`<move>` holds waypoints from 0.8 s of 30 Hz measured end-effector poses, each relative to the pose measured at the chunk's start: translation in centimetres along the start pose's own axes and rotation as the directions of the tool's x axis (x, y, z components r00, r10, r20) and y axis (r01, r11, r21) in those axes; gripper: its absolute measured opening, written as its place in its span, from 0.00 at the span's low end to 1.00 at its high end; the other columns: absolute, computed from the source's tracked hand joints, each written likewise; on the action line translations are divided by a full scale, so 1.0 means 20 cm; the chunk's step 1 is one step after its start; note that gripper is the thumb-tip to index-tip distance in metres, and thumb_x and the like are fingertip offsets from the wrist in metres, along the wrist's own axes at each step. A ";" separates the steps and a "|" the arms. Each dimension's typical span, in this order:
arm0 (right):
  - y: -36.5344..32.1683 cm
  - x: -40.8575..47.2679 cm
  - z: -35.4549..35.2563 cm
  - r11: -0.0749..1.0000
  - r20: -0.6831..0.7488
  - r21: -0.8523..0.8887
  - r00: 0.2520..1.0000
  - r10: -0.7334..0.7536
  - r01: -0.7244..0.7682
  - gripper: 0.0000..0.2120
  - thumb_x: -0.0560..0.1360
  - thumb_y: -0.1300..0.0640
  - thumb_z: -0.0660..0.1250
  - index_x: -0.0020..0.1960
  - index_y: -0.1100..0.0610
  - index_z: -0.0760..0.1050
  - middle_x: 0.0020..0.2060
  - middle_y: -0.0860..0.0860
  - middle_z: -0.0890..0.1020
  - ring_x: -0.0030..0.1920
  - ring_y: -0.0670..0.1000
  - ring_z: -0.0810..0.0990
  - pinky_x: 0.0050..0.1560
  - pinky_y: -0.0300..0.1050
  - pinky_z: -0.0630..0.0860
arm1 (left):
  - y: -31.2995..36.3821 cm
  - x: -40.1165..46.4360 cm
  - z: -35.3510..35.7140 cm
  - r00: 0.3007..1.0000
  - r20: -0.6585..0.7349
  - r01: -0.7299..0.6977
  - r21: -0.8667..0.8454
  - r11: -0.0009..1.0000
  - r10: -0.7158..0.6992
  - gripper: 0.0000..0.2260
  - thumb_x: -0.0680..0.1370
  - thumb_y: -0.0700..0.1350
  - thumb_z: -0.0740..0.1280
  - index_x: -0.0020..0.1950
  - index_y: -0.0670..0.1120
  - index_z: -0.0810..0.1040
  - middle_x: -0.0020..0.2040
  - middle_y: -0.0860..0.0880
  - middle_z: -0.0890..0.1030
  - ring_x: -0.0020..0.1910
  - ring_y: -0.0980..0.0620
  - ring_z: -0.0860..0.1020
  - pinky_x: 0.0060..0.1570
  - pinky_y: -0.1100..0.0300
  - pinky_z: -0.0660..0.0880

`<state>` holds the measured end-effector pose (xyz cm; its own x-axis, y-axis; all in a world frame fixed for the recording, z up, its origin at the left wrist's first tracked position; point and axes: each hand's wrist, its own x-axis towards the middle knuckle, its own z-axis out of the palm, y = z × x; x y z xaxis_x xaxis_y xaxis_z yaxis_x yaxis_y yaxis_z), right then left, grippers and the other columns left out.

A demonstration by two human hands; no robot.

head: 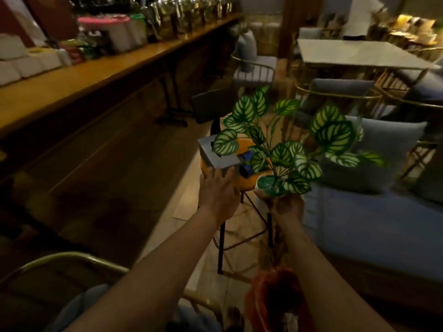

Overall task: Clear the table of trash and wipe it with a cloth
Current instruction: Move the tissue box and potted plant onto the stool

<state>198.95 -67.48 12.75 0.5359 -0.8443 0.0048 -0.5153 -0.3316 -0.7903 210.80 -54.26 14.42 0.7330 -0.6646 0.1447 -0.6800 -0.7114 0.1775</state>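
A small round orange table point(242, 182) on thin black legs stands in front of me. On its left side sits a grey tissue box point(217, 155); my left hand point(218, 190) grips the box's near corner. My right hand point(286, 204) holds a white pot with a green-and-white leafy plant point(285, 152) at the table's near right edge. A blue object point(247, 161) lies on the table between box and plant, partly hidden by leaves. A red-orange bag point(275, 298) hangs below my right forearm.
A long wooden counter point(72, 85) with white containers and bottles runs along the left. A blue sofa with a cushion point(374, 212) stands on the right. A white table point(354, 53) and metal-framed chairs are behind, and a person stands at the far right.
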 end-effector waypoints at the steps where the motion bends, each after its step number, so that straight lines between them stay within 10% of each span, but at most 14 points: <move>1: -0.02 0.11 0.04 0.999 0.034 0.038 0.999 0.015 -0.017 0.26 0.69 0.45 0.76 0.61 0.57 0.79 0.60 0.58 0.81 0.60 0.60 0.78 0.60 0.49 0.74 | -0.01 0.11 0.02 1.000 0.013 0.014 0.002 1.000 -0.014 0.26 0.80 0.54 0.60 0.77 0.50 0.61 0.72 0.41 0.67 0.72 0.37 0.62 0.69 0.43 0.62; 5: -0.09 0.55 0.15 0.986 0.139 0.128 0.986 0.088 -0.106 0.14 0.74 0.58 0.72 0.55 0.67 0.79 0.52 0.63 0.82 0.56 0.62 0.79 0.48 0.38 0.69 | -0.06 0.54 0.12 0.994 0.068 0.081 0.035 0.996 -0.083 0.27 0.81 0.57 0.57 0.79 0.50 0.58 0.75 0.41 0.64 0.75 0.38 0.59 0.72 0.43 0.58; 14: -0.29 1.53 0.68 0.998 0.200 0.060 0.979 -0.034 0.022 0.28 0.66 0.39 0.77 0.59 0.53 0.80 0.60 0.52 0.82 0.62 0.55 0.78 0.54 0.39 0.70 | -0.26 1.31 0.50 0.946 0.131 0.288 0.072 0.955 -0.295 0.26 0.84 0.58 0.52 0.80 0.51 0.56 0.79 0.39 0.56 0.78 0.35 0.53 0.74 0.37 0.55; 19: -0.29 1.77 0.96 0.993 0.271 0.112 0.963 -0.008 -0.023 0.31 0.66 0.48 0.80 0.64 0.60 0.77 0.62 0.55 0.80 0.63 0.56 0.77 0.63 0.44 0.74 | -0.32 1.36 0.68 0.940 0.117 0.317 0.052 0.947 -0.321 0.26 0.83 0.60 0.49 0.80 0.53 0.55 0.80 0.41 0.55 0.77 0.36 0.54 0.72 0.39 0.60; 24: -0.16 1.90 1.13 0.988 0.360 0.110 0.931 0.064 -0.110 0.15 0.77 0.65 0.67 0.62 0.69 0.75 0.57 0.58 0.80 0.50 0.54 0.80 0.30 0.21 0.66 | -0.33 1.32 0.76 0.944 0.009 0.330 0.028 0.943 -0.331 0.27 0.83 0.61 0.48 0.80 0.52 0.59 0.79 0.41 0.59 0.77 0.38 0.57 0.71 0.41 0.63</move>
<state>236.12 -89.07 1.58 0.7070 -0.6551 -0.2666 -0.4947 -0.1887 -0.8483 234.33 -70.61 2.33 0.9165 -0.3940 0.0689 -0.3998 -0.8972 0.1878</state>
